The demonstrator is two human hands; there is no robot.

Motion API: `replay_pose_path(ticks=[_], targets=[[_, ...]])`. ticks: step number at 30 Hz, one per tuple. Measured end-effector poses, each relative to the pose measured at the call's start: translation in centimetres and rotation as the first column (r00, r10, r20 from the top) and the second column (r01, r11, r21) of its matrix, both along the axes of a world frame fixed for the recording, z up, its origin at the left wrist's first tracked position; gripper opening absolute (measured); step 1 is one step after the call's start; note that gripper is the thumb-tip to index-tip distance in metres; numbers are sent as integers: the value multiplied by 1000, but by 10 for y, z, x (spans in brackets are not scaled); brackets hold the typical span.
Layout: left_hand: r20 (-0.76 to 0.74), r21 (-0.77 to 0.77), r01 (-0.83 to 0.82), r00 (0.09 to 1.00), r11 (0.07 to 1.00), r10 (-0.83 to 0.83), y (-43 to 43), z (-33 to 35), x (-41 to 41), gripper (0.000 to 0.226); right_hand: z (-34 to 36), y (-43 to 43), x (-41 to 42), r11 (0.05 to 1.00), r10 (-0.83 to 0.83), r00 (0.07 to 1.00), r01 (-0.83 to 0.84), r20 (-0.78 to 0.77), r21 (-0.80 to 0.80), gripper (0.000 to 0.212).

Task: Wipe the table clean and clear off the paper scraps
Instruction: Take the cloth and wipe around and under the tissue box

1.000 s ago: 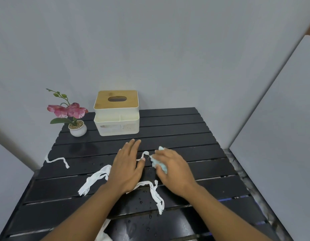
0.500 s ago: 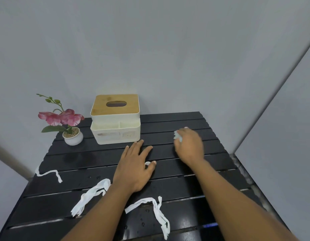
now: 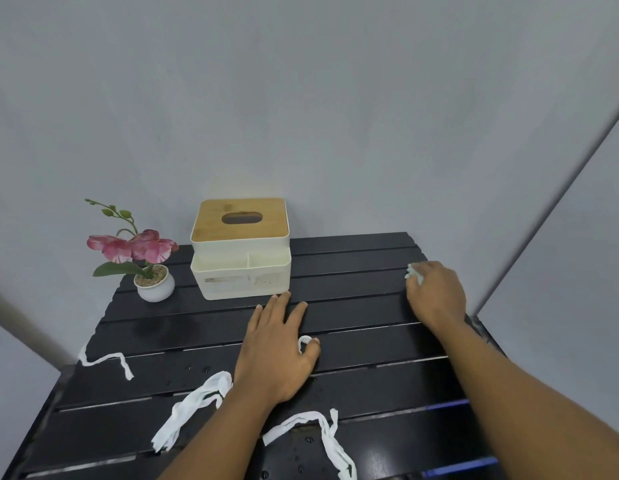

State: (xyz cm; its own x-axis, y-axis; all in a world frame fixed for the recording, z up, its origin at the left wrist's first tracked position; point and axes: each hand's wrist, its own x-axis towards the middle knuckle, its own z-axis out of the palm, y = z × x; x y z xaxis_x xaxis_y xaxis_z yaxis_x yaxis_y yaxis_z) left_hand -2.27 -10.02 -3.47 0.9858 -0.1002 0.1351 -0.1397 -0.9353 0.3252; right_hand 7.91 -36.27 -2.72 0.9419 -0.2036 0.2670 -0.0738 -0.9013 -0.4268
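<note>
My right hand [image 3: 436, 294] presses a small pale-blue cloth [image 3: 415, 273] onto the black slatted table [image 3: 353, 271] near its far right edge. Only a corner of the cloth shows past the fingers. My left hand [image 3: 277, 348] lies flat at the table's middle, fingers spread, with a white paper scrap [image 3: 304, 341] curling out beside the thumb. A thin white strip [image 3: 105, 360] lies at the left edge. A wider crumpled strip [image 3: 193, 410] and a long looped strip [image 3: 322, 436] lie near the front, either side of my left forearm.
A cream tissue box with a wooden lid [image 3: 240, 247] stands at the back centre, just beyond my left fingertips. A white pot with a pink orchid [image 3: 152, 275] sits at the back left. Water droplets [image 3: 308, 439] dot the front slats. Grey walls close in behind and on the right.
My right hand has swept the cloth from the table's middle out to the far right edge. My left hand stays flat over the same scrap.
</note>
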Motion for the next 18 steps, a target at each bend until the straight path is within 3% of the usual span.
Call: replay_pose_path(ticks=[3, 7, 9, 12, 14, 16, 18], targets=[[6, -5, -3, 1000, 1000, 3, -1, 0, 1, 62, 1, 27, 22, 996, 39, 999, -41, -28, -76, 24], [19, -5, -8, 1000, 1000, 8, -2, 1, 2, 63, -2, 81, 15, 951, 302, 953, -303, -23, -58, 29], [13, 9, -9, 1000, 1000, 9, -2, 0, 1, 66, -3, 93, -2, 893, 449, 893, -449, -25, -2, 33], [14, 38, 12, 1000, 999, -13, -2, 0, 0, 70, -2, 89, -35, 726, 686, 726, -687, -48, -1, 37], [24, 58, 48, 998, 997, -49, -3, -1, 1, 71, -3, 71, -45, 663, 746, 662, -749, -75, -10, 37], [35, 58, 56, 998, 997, -58, -4, 0, 3, 72, -6, 47, -37, 742, 670, 742, -670, -16, -9, 32], [34, 55, 42, 998, 998, -44, -5, -1, 4, 73, -9, 18, -14, 890, 450, 889, -454, 84, 33, 26]])
